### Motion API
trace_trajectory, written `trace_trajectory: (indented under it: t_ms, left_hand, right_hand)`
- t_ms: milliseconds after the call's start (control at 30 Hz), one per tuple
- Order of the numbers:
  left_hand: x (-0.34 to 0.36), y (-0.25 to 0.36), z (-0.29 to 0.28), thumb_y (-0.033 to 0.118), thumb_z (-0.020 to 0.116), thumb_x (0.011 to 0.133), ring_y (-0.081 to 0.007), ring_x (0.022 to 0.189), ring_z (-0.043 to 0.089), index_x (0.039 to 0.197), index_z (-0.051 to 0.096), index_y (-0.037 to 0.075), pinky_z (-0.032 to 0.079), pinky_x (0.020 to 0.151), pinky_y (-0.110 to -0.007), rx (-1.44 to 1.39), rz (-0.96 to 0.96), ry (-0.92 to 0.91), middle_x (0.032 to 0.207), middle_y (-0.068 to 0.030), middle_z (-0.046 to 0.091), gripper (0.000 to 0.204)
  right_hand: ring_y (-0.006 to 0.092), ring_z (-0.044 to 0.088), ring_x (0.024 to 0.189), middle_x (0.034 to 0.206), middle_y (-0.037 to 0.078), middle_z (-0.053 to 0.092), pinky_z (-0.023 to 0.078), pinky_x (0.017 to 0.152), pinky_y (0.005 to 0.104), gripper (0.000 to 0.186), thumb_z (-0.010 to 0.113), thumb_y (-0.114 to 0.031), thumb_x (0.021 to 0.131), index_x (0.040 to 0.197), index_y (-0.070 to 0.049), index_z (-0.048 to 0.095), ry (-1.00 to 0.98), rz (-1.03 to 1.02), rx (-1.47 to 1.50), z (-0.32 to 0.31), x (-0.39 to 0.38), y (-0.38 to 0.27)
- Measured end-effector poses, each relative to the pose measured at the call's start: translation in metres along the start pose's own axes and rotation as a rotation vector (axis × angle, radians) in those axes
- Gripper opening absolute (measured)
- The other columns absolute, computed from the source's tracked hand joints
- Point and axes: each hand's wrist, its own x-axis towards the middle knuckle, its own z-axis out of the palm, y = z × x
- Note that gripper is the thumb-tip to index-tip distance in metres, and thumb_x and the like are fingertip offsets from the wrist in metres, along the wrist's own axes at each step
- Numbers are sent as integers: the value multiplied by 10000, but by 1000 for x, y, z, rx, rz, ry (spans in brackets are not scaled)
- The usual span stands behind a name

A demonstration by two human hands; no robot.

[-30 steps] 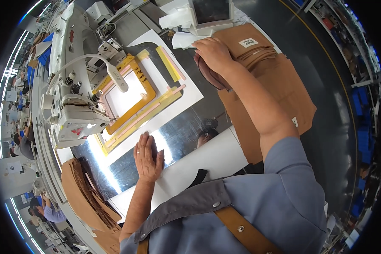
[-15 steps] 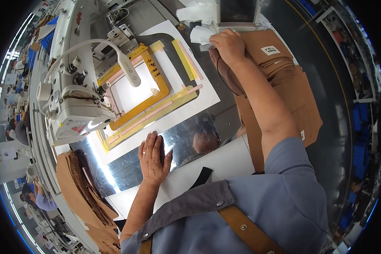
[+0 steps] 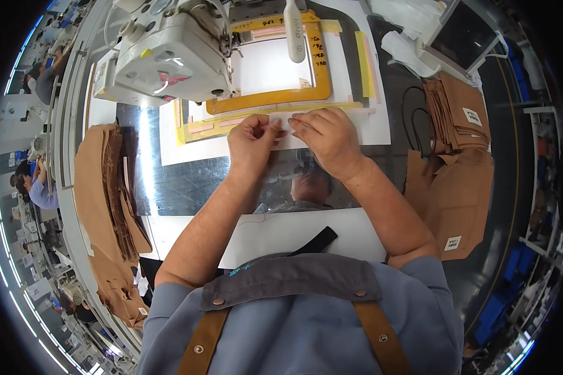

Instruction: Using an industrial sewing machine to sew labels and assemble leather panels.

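My left hand (image 3: pixel 251 147) and my right hand (image 3: pixel 333 145) face each other over the near edge of a white sheet (image 3: pixel 378 131). Their fingertips are pinched a short gap apart. Whatever they hold is pale or very small and does not stand out against the white. Just beyond lies a clamp frame, amber with handwritten marks (image 3: pixel 322 72), around a bright white opening. Yellow and pink tape strips (image 3: pixel 231 128) border it. The white sewing machine head (image 3: pixel 169 62) stands to the left of the frame. Below my hands is a shiny metal plate (image 3: pixel 194 184).
Brown cut pieces are stacked at the left (image 3: pixel 94 175), with more at the right (image 3: pixel 453 103). A screen (image 3: pixel 463 37) and crumpled thin white sheets (image 3: pixel 399 51) sit at the far right. A black cable (image 3: pixel 413 119) loops nearby. A black strap (image 3: pixel 324 240) lies near my apron.
My right hand has come from the thin white sheets by the screen back to the middle. My left hand has lifted off the metal plate and pinches opposite it. The head view has turned.
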Motion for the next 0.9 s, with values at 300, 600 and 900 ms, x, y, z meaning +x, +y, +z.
trace_trajectory:
  t_ms: [300,600,900]
  left_hand:
    - [1,-6,-64,104,719,979,-98,611,677,984,696,-41,489,558,-206,75,-11,290,778,-57,726,146]
    - [1,0,-67,81,756,910,-146,786,690,1080,687,10,525,671,-303,471,239,399,949,-77,729,197]
    - [-23,-6,-45,607,596,935,-365,1440,441,1530,410,-8,290,1210,-515,1191,706,-115,1546,-222,463,876]
  right_hand:
    - [251,587,1312,1349,99,672,442,1113,416,487,782,-253,842,1257,-19,682,-259,59,-97,-19,-13,-11]
    - [265,424,1474,1529,108,527,290,1232,497,681,601,-511,970,1452,-35,538,-402,205,-132,-9,-22,-10]
    - [268,413,1481,1545,125,500,223,1251,522,813,582,-614,947,1510,-38,472,-410,223,-217,-6,-18,-7]
